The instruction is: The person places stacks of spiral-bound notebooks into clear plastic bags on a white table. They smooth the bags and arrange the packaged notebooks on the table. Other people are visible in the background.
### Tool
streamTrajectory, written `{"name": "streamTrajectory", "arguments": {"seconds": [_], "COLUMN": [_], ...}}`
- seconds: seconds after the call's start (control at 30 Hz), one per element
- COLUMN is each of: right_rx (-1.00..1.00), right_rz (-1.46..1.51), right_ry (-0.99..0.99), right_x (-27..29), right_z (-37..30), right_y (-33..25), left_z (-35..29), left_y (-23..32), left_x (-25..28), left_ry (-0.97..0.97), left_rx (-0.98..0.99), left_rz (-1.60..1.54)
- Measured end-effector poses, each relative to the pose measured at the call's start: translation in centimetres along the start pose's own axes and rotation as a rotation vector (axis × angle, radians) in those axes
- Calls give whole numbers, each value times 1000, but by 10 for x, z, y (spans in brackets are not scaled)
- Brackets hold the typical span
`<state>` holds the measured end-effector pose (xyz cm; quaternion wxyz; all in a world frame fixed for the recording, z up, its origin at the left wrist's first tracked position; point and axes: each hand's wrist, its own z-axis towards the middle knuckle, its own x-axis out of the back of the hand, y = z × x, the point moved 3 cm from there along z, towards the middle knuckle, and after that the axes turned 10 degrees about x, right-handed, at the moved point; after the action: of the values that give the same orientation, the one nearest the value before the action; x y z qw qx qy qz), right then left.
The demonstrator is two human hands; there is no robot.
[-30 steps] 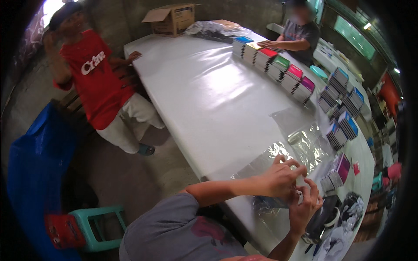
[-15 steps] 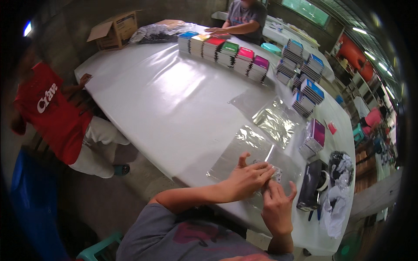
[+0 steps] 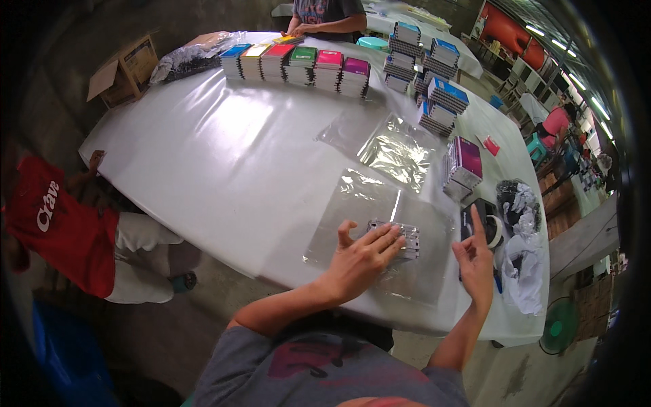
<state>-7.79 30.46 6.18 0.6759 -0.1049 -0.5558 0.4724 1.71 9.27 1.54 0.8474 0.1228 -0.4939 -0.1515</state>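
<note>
A clear plastic bag [image 3: 332,227] lies flat on the white-covered table in front of me. On it is a small printed label [image 3: 411,245], partly covered by my left hand [image 3: 366,261]. That hand lies flat with its fingers stretched and thumb apart. My right hand [image 3: 476,261] is away from the bag at the right, its index finger pointing up and thumb apart, with nothing in it. It is nearest to a black box [image 3: 468,220] and a white tape roll [image 3: 497,232], partly hiding the box. Another shiny clear bag [image 3: 397,152] lies just beyond.
Spiral notebooks in coloured stacks [image 3: 302,66] line the far edge; taller blue-topped stacks [image 3: 444,95] and a purple-topped stack [image 3: 464,166] stand right. Crumpled white plastic [image 3: 523,271] lies by the right edge. A person in red [image 3: 64,230] is at the left, another [image 3: 329,17] across the table.
My right hand has left the label and moved right toward the black box. My left hand has flattened over the label. The view has shifted, and the far person now handles a yellow-covered item.
</note>
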Motion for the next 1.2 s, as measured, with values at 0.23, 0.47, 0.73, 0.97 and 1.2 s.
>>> {"name": "streamTrajectory", "arguments": {"seconds": [0.23,0.47,0.73,0.97,1.2], "right_rx": [-149,-623,-752,-503,-460], "right_rz": [-733,154,762,1091,900], "right_ry": [443,198,208,397,451], "right_x": [58,70,71,66,58], "right_z": [-44,-59,-62,-110,-147], "right_y": [106,189,187,177,219], "left_z": [-4,-5,-3,-4,-2], "left_y": [0,-1,1,-2,0], "left_x": [0,-1,-1,0,5], "left_ry": [-1,9,44,20,-1], "left_rx": [24,37,19,19,18], "left_rz": [-13,-29,21,43,46]}}
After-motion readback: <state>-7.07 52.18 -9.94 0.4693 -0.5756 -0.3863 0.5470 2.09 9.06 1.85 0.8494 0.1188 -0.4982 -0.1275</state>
